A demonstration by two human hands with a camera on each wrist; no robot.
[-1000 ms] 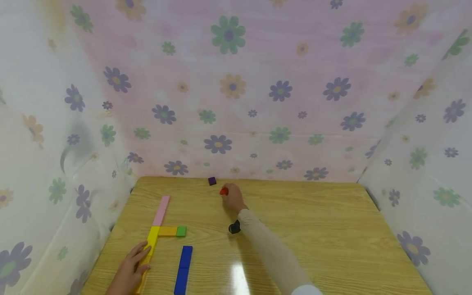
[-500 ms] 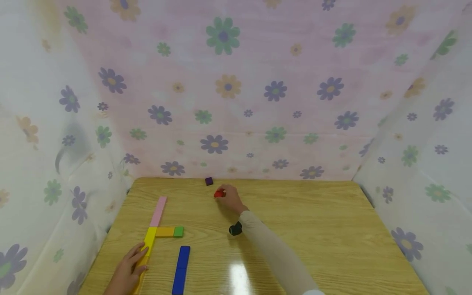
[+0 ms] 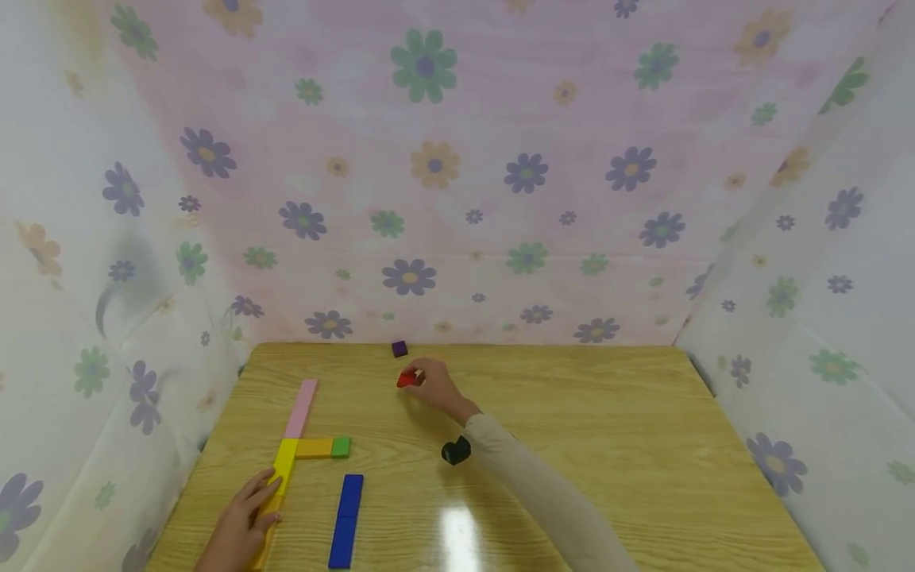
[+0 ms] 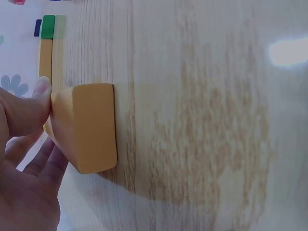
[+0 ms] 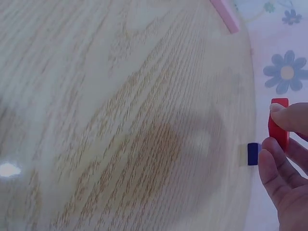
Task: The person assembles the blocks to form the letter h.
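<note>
In the head view my right hand [image 3: 436,388] pinches a small red block [image 3: 407,380] between thumb and fingers, raised above the table. A small dark purple block [image 3: 399,349] lies just beyond it at the back edge. My left hand [image 3: 239,520] holds an orange block [image 4: 94,127] by its sides, thumb on one side and fingers on the other. That block lies in line with a yellow block [image 3: 285,458] and a pink block [image 3: 302,407]. Another orange block [image 3: 314,448] branches off to the right, with a green block [image 3: 341,447] at its end.
Two blue blocks [image 3: 346,520] lie end to end right of the left hand. A black round item [image 3: 456,450] sits by the right wrist. The wooden table [image 3: 608,445] is bordered by flower-print cloth [image 3: 493,254] at the back and both sides.
My right hand has moved a little left and toward me with the red block, away from the back edge. The left hand stays on the block row. The head view has shifted slightly.
</note>
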